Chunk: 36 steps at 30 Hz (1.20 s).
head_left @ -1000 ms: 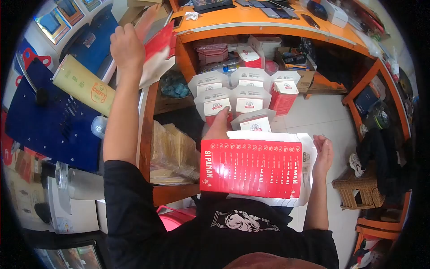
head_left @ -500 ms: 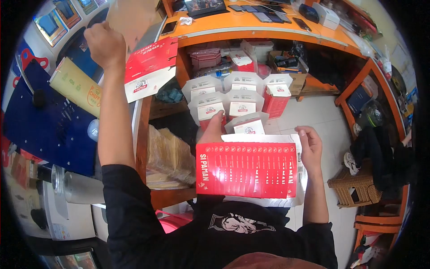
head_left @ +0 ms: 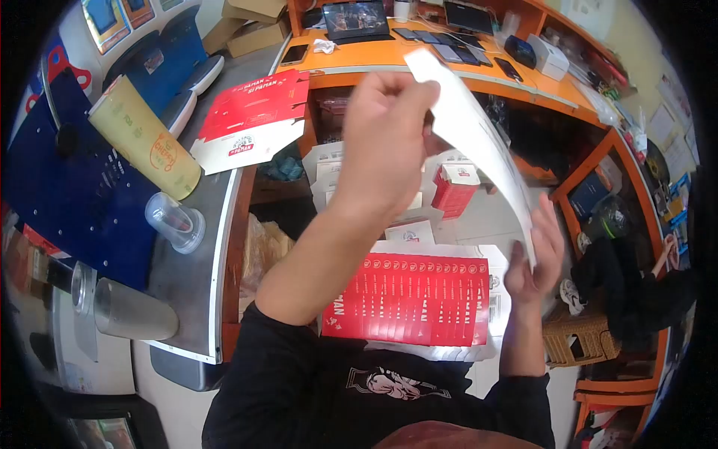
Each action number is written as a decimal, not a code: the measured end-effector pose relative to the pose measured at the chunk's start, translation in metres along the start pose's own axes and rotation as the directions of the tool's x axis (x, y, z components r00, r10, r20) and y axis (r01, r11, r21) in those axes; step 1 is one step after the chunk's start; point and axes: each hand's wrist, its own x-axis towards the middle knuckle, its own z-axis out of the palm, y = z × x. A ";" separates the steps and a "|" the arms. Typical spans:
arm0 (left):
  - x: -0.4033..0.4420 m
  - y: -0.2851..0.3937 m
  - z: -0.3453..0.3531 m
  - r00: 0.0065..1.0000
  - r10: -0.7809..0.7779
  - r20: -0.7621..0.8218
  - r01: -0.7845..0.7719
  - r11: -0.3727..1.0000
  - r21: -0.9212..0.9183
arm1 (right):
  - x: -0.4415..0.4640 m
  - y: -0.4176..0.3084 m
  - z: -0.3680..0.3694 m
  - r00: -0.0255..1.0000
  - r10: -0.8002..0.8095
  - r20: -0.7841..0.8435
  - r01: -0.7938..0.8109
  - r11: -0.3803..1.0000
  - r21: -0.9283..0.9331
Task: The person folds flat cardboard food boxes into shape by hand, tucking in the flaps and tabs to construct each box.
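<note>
A white flat carton sheet (head_left: 479, 135), bent in a curve, is held up in front of me. Near its upper end, my left hand (head_left: 389, 142) pinches the edge between thumb and fingers. Lower down on the right, my right hand (head_left: 540, 251) has the other end between thumb and fingers. Below them, a fanned stack of red printed cartons (head_left: 419, 303) lies over my lap, partly covered by my left forearm. Behind my hands stand several red and white boxes (head_left: 456, 191) with raised flaps, some hidden by my left hand.
On the grey side table (head_left: 202, 247) are flat red and white cartons (head_left: 250, 112), a yellow printed roll (head_left: 146, 138) and a clear plastic cup (head_left: 176, 223). An orange desk (head_left: 359, 56) holds phones and a tablet (head_left: 355, 20). A person's dark-clothed leg (head_left: 621, 254) shows at right beside a wicker basket (head_left: 580, 344).
My left hand has come from above the side table to the middle and now grips the white carton sheet. My right hand has left the stack's edge and closed on the sheet's other end.
</note>
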 end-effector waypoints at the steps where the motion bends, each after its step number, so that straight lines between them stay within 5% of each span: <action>1: 0.001 -0.008 0.000 0.996 -0.089 0.002 0.089 0.993 -0.078 | 0.002 -0.003 -0.014 1.000 0.001 0.028 -0.001 1.000 -0.002; 3: 0.004 -0.026 -0.001 0.986 -0.045 0.158 0.082 0.968 -0.238 | -0.001 -0.008 -0.027 0.995 0.096 -0.036 -0.091 0.988 0.128; 5: 0.009 -0.056 -0.012 0.948 0.026 0.317 0.068 0.957 -0.281 | -0.017 -0.010 -0.046 0.971 0.187 -0.151 -0.184 0.982 0.035; 6: 0.018 -0.078 -0.020 0.905 0.271 0.328 -0.324 0.939 0.119 | -0.027 -0.011 -0.057 0.949 0.231 -0.216 -0.229 0.973 0.030; 8: 0.024 -0.101 -0.023 0.748 0.438 0.498 -0.660 0.560 0.500 | -0.043 -0.009 -0.078 0.872 0.334 -0.357 -0.291 0.941 0.170; 9: 0.022 -0.107 -0.022 0.717 0.413 0.562 -0.694 0.493 0.524 | -0.013 -0.029 -0.071 0.820 0.432 -0.376 -0.206 0.835 0.511; 14: 0.009 -0.114 -0.002 0.789 0.139 0.599 -0.426 0.826 0.369 | -0.014 -0.021 -0.084 0.628 0.642 -0.440 -0.203 0.681 0.704; 17: 0.005 -0.104 0.003 0.834 -0.105 0.542 -0.172 0.883 0.436 | 0.011 -0.014 -0.078 0.460 0.672 -0.580 -0.488 0.737 0.467; 18: 0.003 -0.108 0.007 0.869 0.167 0.467 -0.394 0.803 0.447 | 0.019 -0.009 -0.077 0.469 0.695 -0.545 -0.557 0.711 0.429; 24: -0.014 -0.094 0.022 0.783 0.500 0.371 -0.617 0.549 0.564 | 0.014 -0.002 -0.047 0.397 0.836 -0.379 -0.842 0.496 0.212; 28: -0.022 -0.098 0.032 0.847 0.408 0.339 -0.530 0.695 0.486 | -0.004 -0.018 -0.017 0.690 0.714 -0.116 -0.676 0.694 0.248; 32: -0.023 -0.098 0.035 0.915 0.200 0.350 -0.334 0.862 0.381 | -0.003 -0.009 -0.019 0.585 0.808 0.075 -0.601 0.369 0.709; 36: -0.014 -0.095 0.023 0.914 0.096 0.394 -0.291 0.832 0.472 | -0.019 -0.007 -0.024 0.508 0.858 0.075 -0.633 0.313 0.708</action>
